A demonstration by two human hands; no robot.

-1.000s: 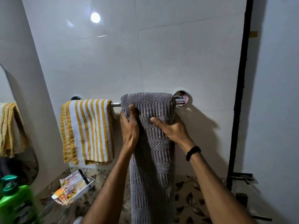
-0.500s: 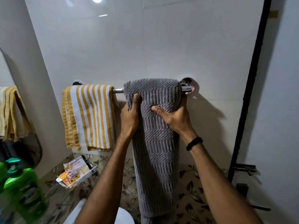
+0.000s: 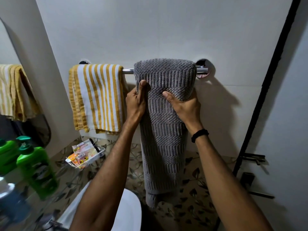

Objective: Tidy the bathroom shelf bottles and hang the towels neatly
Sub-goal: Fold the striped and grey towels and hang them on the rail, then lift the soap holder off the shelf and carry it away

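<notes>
A grey ribbed towel (image 3: 164,139) hangs over the right half of a chrome towel bar (image 3: 128,71) on the white tiled wall. My left hand (image 3: 135,104) grips the towel's left edge just below the bar. On the right edge my right hand (image 3: 184,105) pinches a fold, thumb in front. A yellow-and-white striped towel (image 3: 97,96) hangs folded on the bar's left half. A green pump bottle (image 3: 35,165) stands on the glass shelf at the lower left, with a blue bottle (image 3: 11,202) blurred beside it.
A mirror (image 3: 10,90) on the left wall reflects the striped towel. A small clear tray of sachets (image 3: 85,154) sits on a wall rack below that towel. A white toilet lid (image 3: 128,212) lies under my arms. A black door frame (image 3: 266,90) runs down the right.
The view has tilted down, so the bar sits higher in frame. Both hands have slid a little lower on the grey towel and still hold its edges.
</notes>
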